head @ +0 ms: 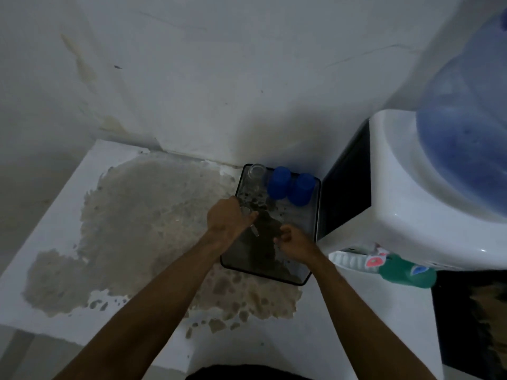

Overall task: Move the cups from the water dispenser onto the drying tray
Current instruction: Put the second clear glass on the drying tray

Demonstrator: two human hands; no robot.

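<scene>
A dark-rimmed drying tray (290, 281) lies on a white counter, close against the water dispenser (406, 204). Two blue cups (278, 182) (301, 189) stand upside down at the tray's far edge. To their left stands a clear glass (256, 174). My left hand (226, 220) is over the tray's left side, closed around another clear glass (251, 220) that is tilted. My right hand (293, 244) hovers over the tray's middle with fingers curled, and I see nothing in it.
The dispenser carries a large blue water bottle (466, 144). A green and white bottle-like object (389, 267) lies below the dispenser's front. The white counter (68, 220) has a big worn brown patch. A stained wall stands behind.
</scene>
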